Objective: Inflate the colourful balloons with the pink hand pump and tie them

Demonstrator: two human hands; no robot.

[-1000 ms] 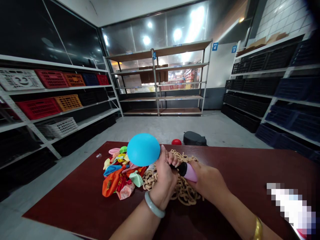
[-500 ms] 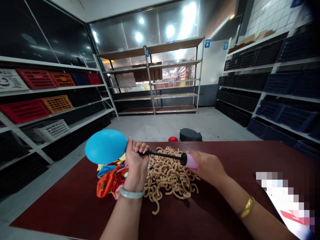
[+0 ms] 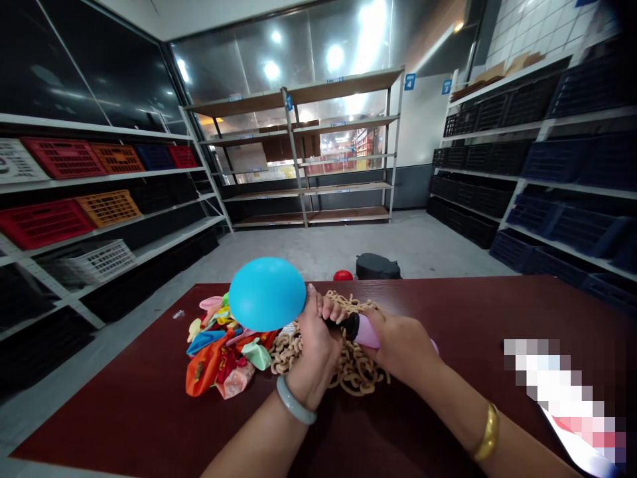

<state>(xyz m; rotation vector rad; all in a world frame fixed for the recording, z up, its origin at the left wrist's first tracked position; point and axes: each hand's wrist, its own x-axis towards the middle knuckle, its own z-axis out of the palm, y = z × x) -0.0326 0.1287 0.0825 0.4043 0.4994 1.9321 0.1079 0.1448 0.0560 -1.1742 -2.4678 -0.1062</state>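
A blue, partly inflated balloon (image 3: pixel 267 294) sits at the fingers of my left hand (image 3: pixel 321 335), which is closed around the balloon's neck and the black nozzle end of a hand pump. My right hand (image 3: pixel 401 345) grips the pump's pink body (image 3: pixel 367 330). The pump's rod is pushed in, so both hands are close together. Below them lies a heap of tan, curved, noodle-like pieces (image 3: pixel 355 375). To the left is a pile of deflated balloons (image 3: pixel 212 362) in orange, red, blue, green, pink and yellow.
A dark red-brown table (image 3: pixel 124 405) spans the front. A flat object with a blurred-out surface (image 3: pixel 562 398) lies at the right. Beyond the table are a red round thing (image 3: pixel 343 275) and a dark grey object (image 3: pixel 377 266). Shelves with crates (image 3: pixel 62 157) line the sides.
My left hand has moved right with the balloon toward my right hand, and the pump's black rod has slid into the pink body. More of the deflated balloons now shows.
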